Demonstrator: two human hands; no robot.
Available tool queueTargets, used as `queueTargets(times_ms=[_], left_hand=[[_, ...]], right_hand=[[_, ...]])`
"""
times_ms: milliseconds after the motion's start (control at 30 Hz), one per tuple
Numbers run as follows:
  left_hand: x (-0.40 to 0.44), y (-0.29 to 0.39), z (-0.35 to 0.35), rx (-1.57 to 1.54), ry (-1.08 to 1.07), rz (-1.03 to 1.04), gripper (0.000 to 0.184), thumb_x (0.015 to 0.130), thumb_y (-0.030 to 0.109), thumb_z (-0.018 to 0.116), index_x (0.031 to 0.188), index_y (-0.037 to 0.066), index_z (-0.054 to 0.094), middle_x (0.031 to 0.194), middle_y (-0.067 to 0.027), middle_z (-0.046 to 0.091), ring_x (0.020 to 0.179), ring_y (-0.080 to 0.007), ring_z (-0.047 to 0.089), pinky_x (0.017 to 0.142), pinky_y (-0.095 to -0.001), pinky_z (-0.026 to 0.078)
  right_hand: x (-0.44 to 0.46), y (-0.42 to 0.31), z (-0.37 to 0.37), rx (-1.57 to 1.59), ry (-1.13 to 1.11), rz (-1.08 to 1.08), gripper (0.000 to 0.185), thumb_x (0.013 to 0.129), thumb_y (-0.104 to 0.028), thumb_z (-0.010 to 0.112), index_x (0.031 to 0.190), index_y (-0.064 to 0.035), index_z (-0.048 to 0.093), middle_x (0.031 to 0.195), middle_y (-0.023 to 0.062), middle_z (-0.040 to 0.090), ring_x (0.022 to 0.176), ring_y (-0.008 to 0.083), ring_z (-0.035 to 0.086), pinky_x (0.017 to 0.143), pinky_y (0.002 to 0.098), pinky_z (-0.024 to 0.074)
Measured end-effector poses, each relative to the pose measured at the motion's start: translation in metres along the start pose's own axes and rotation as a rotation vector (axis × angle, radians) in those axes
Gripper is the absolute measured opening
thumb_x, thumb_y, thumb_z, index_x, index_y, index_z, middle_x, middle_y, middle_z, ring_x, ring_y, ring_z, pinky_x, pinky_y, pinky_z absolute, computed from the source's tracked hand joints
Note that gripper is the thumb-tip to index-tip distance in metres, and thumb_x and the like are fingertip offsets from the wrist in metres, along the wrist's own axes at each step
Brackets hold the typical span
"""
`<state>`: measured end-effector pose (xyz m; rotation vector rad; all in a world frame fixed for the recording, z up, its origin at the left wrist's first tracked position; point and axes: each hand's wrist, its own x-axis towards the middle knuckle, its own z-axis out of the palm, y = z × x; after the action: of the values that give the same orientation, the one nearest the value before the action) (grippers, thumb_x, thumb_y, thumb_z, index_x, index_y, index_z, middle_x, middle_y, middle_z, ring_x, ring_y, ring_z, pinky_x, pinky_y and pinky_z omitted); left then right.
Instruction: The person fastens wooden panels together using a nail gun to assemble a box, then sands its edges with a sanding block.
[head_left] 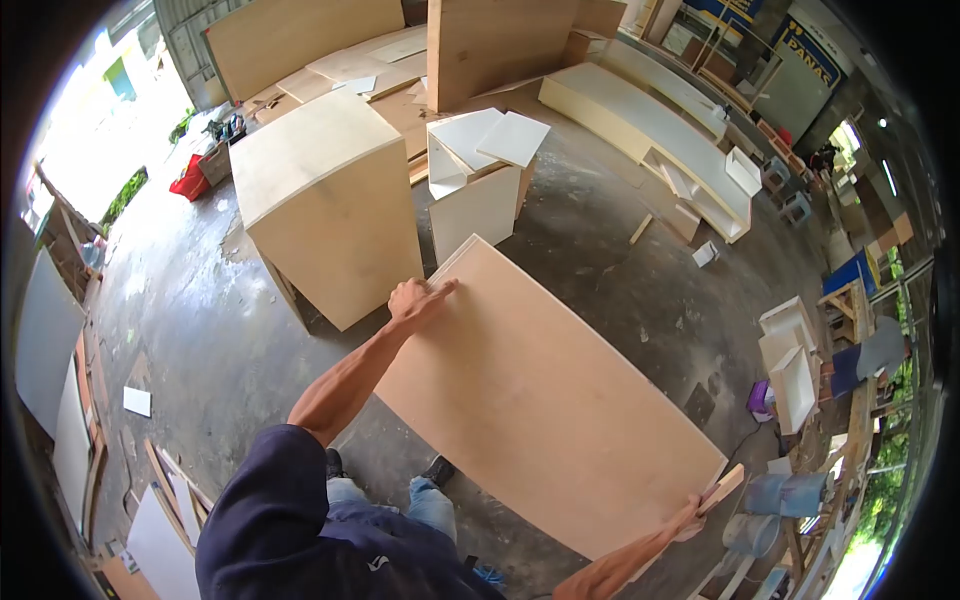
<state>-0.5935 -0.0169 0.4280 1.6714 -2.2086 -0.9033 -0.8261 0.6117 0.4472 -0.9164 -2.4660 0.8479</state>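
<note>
A large plywood panel (540, 400) with a pale edge lies at a slant in front of my body. My left hand (415, 298) grips its far left edge, with a finger stretched over the face. At the opposite, near right end, my right hand (685, 522) is closed around the panel's edge. A short wooden strip (724, 486) sticks out beside that hand; whether the hand also holds it, I cannot tell. The undersides of both grips are hidden.
A big plywood box (330, 200) stands just beyond my left hand. Behind the panel is a white cabinet (475, 210) with loose boards on top. Long cabinets (650, 130) lie at the back right. A person (870, 360) works at the right.
</note>
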Motion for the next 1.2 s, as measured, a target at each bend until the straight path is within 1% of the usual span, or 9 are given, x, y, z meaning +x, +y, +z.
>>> queueTargets(times_ms=[200,233,333,467,667,833,933,1067,1200], left_hand=[[0.017,0.040,-0.008,0.078,-0.202,0.071,0.078,0.076,0.078,0.065,0.080,0.000,0.075,0.086,-0.0166,0.075,0.091,-0.0329,0.074,0.083,-0.0433,0.057],[0.023,0.051,-0.006,0.132,-0.259,0.059,0.086,0.076,0.079,0.065,0.103,-0.002,0.074,0.093,-0.0185,0.075,0.096,-0.0353,0.073,0.084,-0.0449,0.057],[0.030,0.059,0.028,0.187,-0.096,0.126,0.096,0.076,0.080,0.066,0.125,-0.003,0.064,0.102,-0.0202,0.074,0.099,-0.0363,0.072,0.087,-0.0455,0.056],[0.024,0.047,0.042,0.148,0.037,0.155,0.096,0.078,0.077,0.067,0.132,-0.001,0.055,0.107,-0.0213,0.073,0.104,-0.0370,0.071,0.091,-0.0454,0.055],[0.010,0.043,0.039,0.030,-0.041,0.273,0.075,0.084,0.063,0.072,0.117,-0.001,0.054,0.110,-0.0225,0.069,0.106,-0.0386,0.069,0.092,-0.0492,0.053],[0.010,0.028,0.056,-0.055,-0.024,0.414,0.068,0.090,0.052,0.070,0.124,-0.004,0.051,0.116,-0.0248,0.064,0.106,-0.0396,0.065,0.093,-0.0482,0.052],[0.007,0.024,0.063,-0.061,0.018,0.493,0.076,0.091,0.043,0.071,0.140,-0.007,0.043,0.119,-0.0269,0.062,0.107,-0.0407,0.064,0.092,-0.0495,0.051],[0.004,0.008,0.054,-0.205,-0.235,0.487,0.075,0.092,0.031,0.067,0.149,-0.003,0.033,0.126,-0.0256,0.060,0.113,-0.0435,0.062,0.094,-0.0502,0.051],[0.000,-0.065,-0.003,-0.470,-0.644,0.404,0.060,0.100,0.041,0.063,0.135,-0.008,0.057,0.118,-0.0245,0.069,0.105,-0.0384,0.069,0.092,-0.0464,0.055]], right_hand=[[0.014,-0.006,0.029,-0.022,0.000,-0.025,0.078,0.061,-0.053,0.074,0.114,0.0037,0.073,0.110,0.0236,0.073,0.101,0.0415,0.069,0.088,0.0511,0.0521],[0.022,-0.008,0.037,-0.031,0.000,-0.047,0.079,0.063,-0.055,0.074,0.115,0.0042,0.071,0.112,0.0238,0.073,0.100,0.0422,0.069,0.088,0.0517,0.0523],[0.048,-0.013,0.075,-0.126,-0.002,-0.156,0.085,0.067,-0.060,0.076,0.120,0.0056,0.066,0.114,0.0251,0.071,0.100,0.0438,0.069,0.088,0.0536,0.0527],[0.058,-0.031,0.100,-0.213,-0.044,-0.255,0.094,0.070,-0.064,0.074,0.133,0.0038,0.057,0.120,0.0253,0.069,0.110,0.0445,0.067,0.096,0.0551,0.0502],[0.102,0.000,0.162,-0.182,0.070,-0.436,0.092,0.075,-0.065,0.076,0.128,0.0069,0.056,0.110,0.0250,0.069,0.103,0.0450,0.067,0.090,0.0565,0.0522],[-0.013,-0.062,0.150,-0.316,0.067,-0.502,0.085,0.078,-0.057,0.079,0.126,0.0087,0.056,0.109,0.0264,0.066,0.106,0.0461,0.063,0.091,0.0547,0.0506],[-0.075,-0.076,0.172,-0.134,0.074,-0.807,0.083,0.077,-0.054,0.082,0.127,0.0073,0.057,0.113,0.0267,0.065,0.109,0.0463,0.061,0.095,0.0554,0.0484],[-0.205,-0.127,0.156,-0.195,-0.114,-0.822,0.084,0.076,-0.055,0.084,0.131,0.0038,0.058,0.119,0.0244,0.065,0.114,0.0453,0.058,0.098,0.0549,0.0468],[-0.276,-0.164,0.165,-0.176,-0.239,-0.775,0.087,0.074,-0.059,0.084,0.131,0.0025,0.061,0.123,0.0218,0.064,0.116,0.0433,0.057,0.099,0.0542,0.0463]])
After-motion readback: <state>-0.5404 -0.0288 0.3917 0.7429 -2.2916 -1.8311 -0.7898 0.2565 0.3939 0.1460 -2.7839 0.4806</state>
